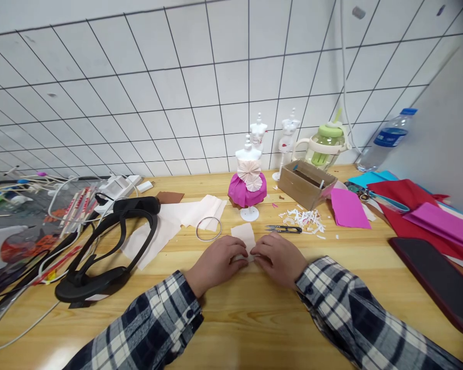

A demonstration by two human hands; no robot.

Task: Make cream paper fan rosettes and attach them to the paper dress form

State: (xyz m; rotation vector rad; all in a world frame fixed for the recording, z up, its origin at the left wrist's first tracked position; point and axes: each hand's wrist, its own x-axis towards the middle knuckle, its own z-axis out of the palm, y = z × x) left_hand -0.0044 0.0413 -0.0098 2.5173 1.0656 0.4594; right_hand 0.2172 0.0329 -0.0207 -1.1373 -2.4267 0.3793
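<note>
At mid-surface, left hand (216,263) and right hand (278,258) meet, fingers pinched on a small pale paper piece (244,236) lying flat. Best to keep it pressed down and crease from the near edge. Snips (283,228) just beyond, wire ring (209,228) left.

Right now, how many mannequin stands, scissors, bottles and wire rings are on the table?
Mannequin stands: 3, one dressed, two bare
Scissors: 1
Bottles: 2, green-lidded, clear water
Wire rings: 1
Total: 7
</note>
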